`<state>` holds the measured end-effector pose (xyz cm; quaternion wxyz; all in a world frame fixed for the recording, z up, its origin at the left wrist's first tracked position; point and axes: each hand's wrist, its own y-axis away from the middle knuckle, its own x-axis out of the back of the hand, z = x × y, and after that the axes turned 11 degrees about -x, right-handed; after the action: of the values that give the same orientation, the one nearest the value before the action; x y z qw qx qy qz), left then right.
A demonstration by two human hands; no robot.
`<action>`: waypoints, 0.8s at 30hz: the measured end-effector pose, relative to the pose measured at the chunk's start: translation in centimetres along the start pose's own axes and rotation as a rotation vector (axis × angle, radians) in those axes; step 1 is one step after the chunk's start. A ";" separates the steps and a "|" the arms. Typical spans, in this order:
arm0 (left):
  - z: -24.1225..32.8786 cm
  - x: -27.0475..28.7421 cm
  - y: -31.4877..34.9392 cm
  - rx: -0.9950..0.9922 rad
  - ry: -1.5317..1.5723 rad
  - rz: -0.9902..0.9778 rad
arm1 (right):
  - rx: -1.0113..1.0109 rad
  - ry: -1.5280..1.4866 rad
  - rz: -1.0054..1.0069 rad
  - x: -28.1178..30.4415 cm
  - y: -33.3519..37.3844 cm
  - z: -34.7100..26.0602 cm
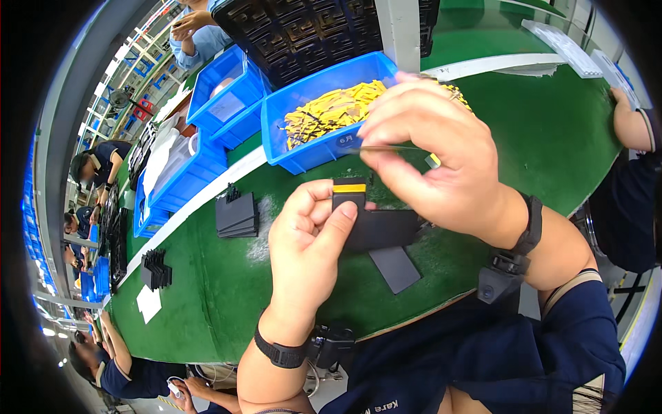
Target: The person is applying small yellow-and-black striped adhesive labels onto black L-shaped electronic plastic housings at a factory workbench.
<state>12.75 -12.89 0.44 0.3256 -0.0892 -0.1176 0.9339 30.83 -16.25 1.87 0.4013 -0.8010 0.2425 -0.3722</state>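
Observation:
My left hand [307, 238] grips a small black flat piece [349, 199] with a yellow strip [349, 188] across its upper end, thumb pressed on its face. Beside it a wider black panel [381, 229] extends to the right; whether the two are joined I cannot tell. Raised just above and to the right, my right hand [441, 148] pinches a thin, blurred strip [392, 148] between thumb and forefinger. A small yellow-and-white bit [433, 161] shows within the curve of that hand. Another black panel [395, 269] lies on the green table below.
Beyond my hands, a blue bin [289, 160] holds many yellow-and-black strips [331, 110]. More blue bins [181, 176] stand at left. Stacked black panels [236, 215], black pieces [156, 270] and white paper [148, 303] lie on the table [227, 297]. Co-workers sit around both sides.

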 end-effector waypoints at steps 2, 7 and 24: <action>-0.4 0.4 -0.3 -0.043 0.121 0.043 | -0.065 -0.205 -0.126 -0.1 0.3 -1.1; -0.3 0.2 -0.3 -0.162 0.071 0.082 | -0.068 -0.152 -0.117 -1.0 1.2 -1.5; 0.0 -0.1 -0.3 -0.129 0.095 0.055 | -0.591 -0.486 -0.241 -1.0 0.9 -0.9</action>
<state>13.02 -12.71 0.51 0.2987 -0.1572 -0.1598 0.9276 29.47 -16.53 1.07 0.1528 -0.9693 0.1416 -0.1304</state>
